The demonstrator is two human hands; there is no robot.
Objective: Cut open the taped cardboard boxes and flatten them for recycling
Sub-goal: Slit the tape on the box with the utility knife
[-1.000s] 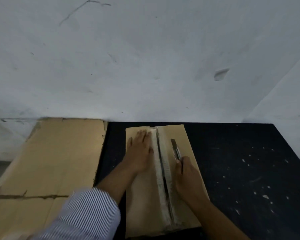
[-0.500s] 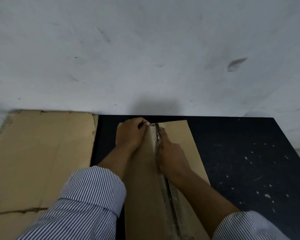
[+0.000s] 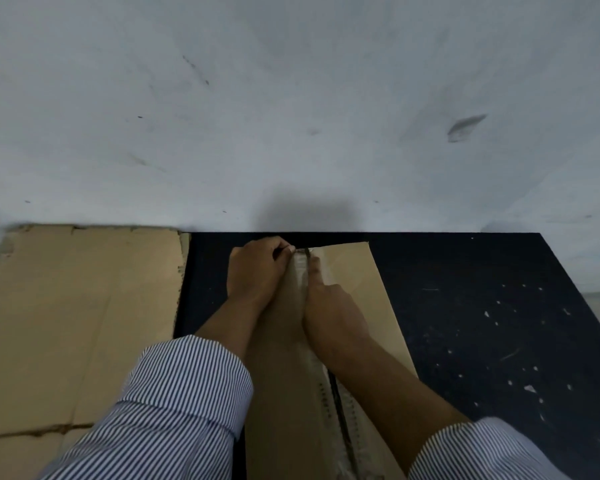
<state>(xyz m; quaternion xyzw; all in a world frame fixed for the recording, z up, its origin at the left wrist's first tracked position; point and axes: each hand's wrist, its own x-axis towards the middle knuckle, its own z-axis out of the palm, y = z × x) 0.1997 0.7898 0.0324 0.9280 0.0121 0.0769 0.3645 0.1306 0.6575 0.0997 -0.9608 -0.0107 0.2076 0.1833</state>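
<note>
The left grip (image 3: 257,273) is clenched on the far end of the cardboard box (image 3: 357,282), its fingers curled over the top edge of the left flap right beside the centre seam. The right grip (image 3: 331,306) lies just beside it on the other side of the seam, grasping a slim cutter (image 3: 307,251), of which only the dark tip shows past the fingers at the far end of the box; the rest of the tool is hidden under the hand. Between the two runs a pale strip of tape (image 3: 323,386) along the box's length, and a dark slit (image 3: 340,414) is open along it in the near half. The box lies lengthways on the black desk (image 3: 482,323), whose surface is flecked with white specks, and its far end almost reaches the desk's back edge. Both forearms come out of rolled, striped sleeves (image 3: 174,403). To the left, apart from the box, a large flat cardboard sheet (image 3: 77,306) lies beside the desk. A scuffed white wall (image 3: 291,98) rises behind.
</note>
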